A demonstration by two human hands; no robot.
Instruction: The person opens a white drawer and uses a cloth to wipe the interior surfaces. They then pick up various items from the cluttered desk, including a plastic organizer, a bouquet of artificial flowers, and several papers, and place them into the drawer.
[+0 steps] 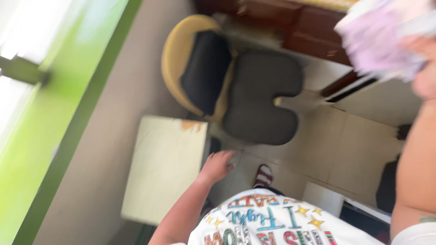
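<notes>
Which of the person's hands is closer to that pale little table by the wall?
The left hand. It hangs right at the edge of the pale table. The right hand is raised far off at the upper right, holding a blurred purple and white bundle.

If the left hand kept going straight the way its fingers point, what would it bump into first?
Probably the dark seat cushion of the chair: the left hand, open beside the pale box, points up the picture toward it. The picture is blurred, so depth is uncertain.
</notes>
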